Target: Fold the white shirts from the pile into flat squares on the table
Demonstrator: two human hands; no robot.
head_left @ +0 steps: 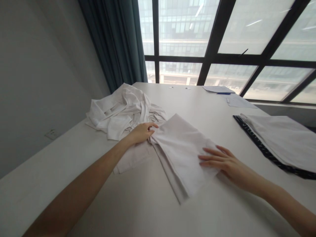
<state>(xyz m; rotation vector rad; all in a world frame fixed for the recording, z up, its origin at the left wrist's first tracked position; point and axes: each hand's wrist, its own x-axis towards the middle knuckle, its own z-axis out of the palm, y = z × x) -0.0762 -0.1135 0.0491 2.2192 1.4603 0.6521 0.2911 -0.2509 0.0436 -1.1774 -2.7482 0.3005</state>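
A folded white cloth [180, 148] lies at the middle of the white table, its layered near edge hanging slightly apart. My left hand [142, 132] pinches the left corner of this cloth between thumb and fingers. On the cloth's right part rests my right hand [219, 161], fingers stretched out and lying flat, thumb hidden or unclear. Behind my left hand sits a crumpled heap of white fabric [123, 108]. One flat piece from around the heap shows below my left wrist.
The white table [123, 204] reaches back to tall windows. At right, a stack of folded white cloth [283, 138] lies on a black patterned sheet [261, 148]. Papers [217, 89] and a blue pen [223, 93] lie at the far right. A dark curtain [120, 39] hangs behind the heap.
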